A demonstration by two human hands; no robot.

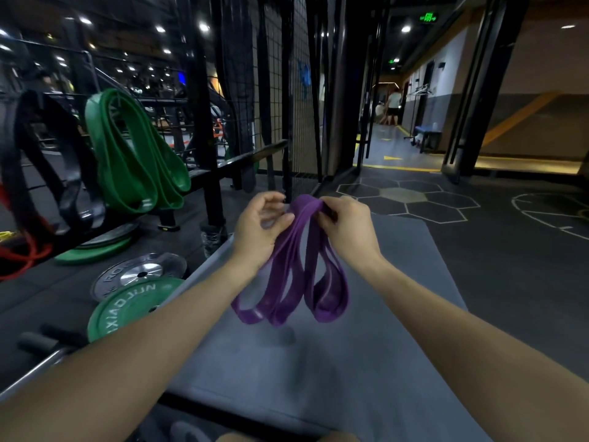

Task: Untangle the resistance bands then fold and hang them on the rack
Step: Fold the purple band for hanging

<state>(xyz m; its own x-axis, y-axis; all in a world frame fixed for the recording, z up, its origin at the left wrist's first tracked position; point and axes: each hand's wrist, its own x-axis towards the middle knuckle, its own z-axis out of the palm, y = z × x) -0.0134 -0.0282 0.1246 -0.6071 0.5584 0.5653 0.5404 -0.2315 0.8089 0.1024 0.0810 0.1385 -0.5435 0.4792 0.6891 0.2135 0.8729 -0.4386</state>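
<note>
Head view: the folded purple resistance band (298, 266) hangs in loops above the grey mat (366, 314); its folds could slip and spring open if the pinch loosens; the right hand (345, 231) pinches its top; the left hand (259, 228), fingers curled, grips the strands beside it.

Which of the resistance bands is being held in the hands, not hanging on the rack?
The purple rubber resistance band, folded into loops, is gripped by both hands; the green and black bands hang on the rack.

Matt rubbery purple band (288, 269); glossy green plate (127, 306)
</note>
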